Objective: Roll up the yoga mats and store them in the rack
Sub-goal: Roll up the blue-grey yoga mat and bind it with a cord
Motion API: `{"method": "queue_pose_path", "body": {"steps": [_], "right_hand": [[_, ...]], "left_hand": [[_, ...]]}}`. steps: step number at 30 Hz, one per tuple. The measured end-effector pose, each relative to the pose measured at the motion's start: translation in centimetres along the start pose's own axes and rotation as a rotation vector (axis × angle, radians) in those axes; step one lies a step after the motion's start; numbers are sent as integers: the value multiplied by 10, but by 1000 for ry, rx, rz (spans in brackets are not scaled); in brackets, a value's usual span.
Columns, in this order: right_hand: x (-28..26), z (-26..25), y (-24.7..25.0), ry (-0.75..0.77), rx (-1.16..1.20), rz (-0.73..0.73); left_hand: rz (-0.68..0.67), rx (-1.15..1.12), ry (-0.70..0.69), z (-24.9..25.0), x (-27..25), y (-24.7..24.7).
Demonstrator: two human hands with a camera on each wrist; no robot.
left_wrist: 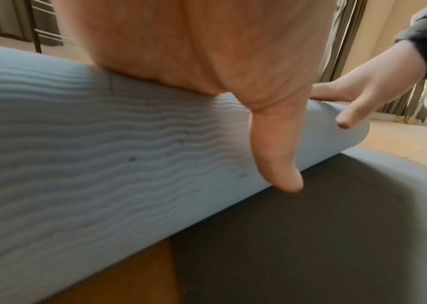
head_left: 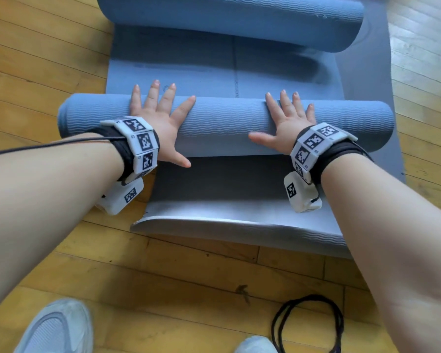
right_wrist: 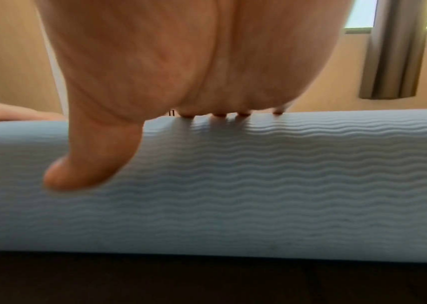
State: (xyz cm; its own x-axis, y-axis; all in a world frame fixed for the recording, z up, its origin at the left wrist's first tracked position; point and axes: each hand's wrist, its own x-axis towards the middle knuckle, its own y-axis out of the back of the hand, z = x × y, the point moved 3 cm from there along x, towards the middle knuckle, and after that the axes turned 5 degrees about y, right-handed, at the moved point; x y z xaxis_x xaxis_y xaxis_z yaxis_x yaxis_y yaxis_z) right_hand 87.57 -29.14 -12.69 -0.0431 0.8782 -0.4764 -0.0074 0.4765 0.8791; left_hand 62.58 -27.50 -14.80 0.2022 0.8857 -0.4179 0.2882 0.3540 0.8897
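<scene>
Fingers: ours lie straight and spread, left hand (head_left: 161, 118) and right hand (head_left: 288, 121) pressing flat on the roll.
Roll (head_left: 227, 123): under our palms, so pressure stays even.
Flat mat (head_left: 214, 70): beyond our fingertips, unrolled.
Second roll (head_left: 229, 19): farther beyond.

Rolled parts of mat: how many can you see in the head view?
2. The near roll lies under both hands; the far roll lies at the top edge. More may be out of view.
</scene>
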Motion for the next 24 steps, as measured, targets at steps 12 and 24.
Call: {"method": "queue_pose_path", "body": {"steps": [12,24], "right_hand": [[14,5,1,37,-255,79],[-38,-11,-7,112,-342,11]], "left_hand": [[95,204,-55,-5,11,19],[-24,240,-152,-4,-36,14]]}}
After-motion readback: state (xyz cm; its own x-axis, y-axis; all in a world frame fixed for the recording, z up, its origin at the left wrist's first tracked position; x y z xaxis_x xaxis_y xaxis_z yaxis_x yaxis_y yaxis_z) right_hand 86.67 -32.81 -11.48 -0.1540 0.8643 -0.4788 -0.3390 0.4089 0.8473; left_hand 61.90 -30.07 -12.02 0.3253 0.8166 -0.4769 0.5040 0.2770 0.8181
